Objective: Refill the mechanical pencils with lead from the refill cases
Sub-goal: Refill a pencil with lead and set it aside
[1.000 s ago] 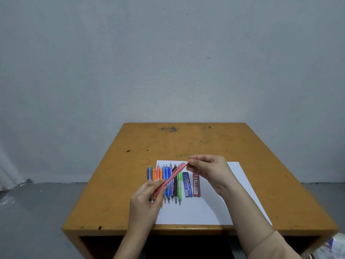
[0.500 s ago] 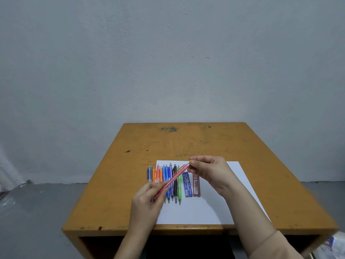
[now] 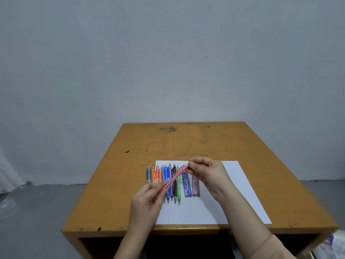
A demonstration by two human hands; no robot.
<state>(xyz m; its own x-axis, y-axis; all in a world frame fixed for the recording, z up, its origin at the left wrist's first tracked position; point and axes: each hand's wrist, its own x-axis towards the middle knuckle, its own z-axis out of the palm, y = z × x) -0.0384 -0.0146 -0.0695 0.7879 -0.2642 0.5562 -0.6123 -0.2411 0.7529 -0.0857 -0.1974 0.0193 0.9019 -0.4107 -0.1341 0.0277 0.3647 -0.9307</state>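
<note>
Broadly, the orange surface (image 3: 186,143) carries a white sheet (image 3: 235,195). On the sheet lies a row of pencils (image 3: 174,186), with the blue refill case (image 3: 187,184) and the red refill case (image 3: 195,185) just beside it. Above the row slants the pink pencil (image 3: 173,178). The left grip (image 3: 147,199) clenches its lower barrel, tip end down, and the right grip (image 3: 207,172) pinches its cap end. Pulling the cap should go best straight along the barrel with the left grip steady, so nothing small drops. Both cases lie just below the right grip, near enough to take up next.
</note>
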